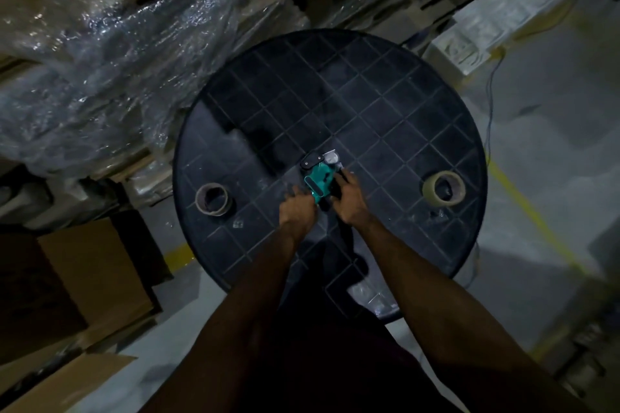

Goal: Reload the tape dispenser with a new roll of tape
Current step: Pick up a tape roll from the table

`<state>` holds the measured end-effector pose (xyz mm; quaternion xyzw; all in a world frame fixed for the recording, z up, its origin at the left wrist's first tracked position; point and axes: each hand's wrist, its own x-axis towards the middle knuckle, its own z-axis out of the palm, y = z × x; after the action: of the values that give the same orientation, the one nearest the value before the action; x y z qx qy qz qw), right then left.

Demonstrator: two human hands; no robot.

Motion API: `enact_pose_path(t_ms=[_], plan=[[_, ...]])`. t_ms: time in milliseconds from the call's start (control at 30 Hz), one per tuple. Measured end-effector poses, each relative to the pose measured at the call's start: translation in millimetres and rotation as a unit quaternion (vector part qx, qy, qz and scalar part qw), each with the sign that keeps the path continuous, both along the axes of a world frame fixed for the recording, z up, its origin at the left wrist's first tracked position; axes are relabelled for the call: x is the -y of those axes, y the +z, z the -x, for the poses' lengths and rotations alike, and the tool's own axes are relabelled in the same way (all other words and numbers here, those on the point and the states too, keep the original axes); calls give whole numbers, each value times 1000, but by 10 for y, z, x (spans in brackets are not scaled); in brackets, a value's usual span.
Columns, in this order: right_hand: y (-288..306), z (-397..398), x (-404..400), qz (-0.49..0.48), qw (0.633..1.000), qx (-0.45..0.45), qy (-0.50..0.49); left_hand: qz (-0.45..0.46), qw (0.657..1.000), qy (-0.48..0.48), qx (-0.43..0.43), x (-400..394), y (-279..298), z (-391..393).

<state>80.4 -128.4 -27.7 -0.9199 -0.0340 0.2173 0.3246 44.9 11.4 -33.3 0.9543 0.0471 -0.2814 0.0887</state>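
Both hands on the dispenser [318, 179]: left hand [297, 208] grips its handle end, right hand [350, 199] holds its side. Worn roll [213, 198] far left, fuller roll [443, 188] right, on the surface [385, 94]. Judged: dispenser empty; next, fetch the fuller roll.

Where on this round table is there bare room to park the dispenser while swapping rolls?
The far half of the table beyond the tape dispenser is bare, as are the gaps between it and the empty roll and the fuller roll. The centre is crowded by the left hand and right hand.
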Motion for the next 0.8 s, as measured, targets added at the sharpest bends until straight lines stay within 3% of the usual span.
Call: enact_pose_path(t_ms=[300, 367, 633, 800], plan=[[-16, 115, 324, -59, 995, 33, -79, 72, 983, 96, 142, 363, 246, -176], [7, 130, 492, -77, 991, 54, -95, 123, 975, 110, 151, 599, 308, -258], [-7, 105, 1504, -33, 969, 65, -236, 287, 952, 96, 47, 1755, 295, -520], [-54, -28, 2179, 27, 951, 45, -304, 311, 943, 117, 21, 2379, 226, -623]])
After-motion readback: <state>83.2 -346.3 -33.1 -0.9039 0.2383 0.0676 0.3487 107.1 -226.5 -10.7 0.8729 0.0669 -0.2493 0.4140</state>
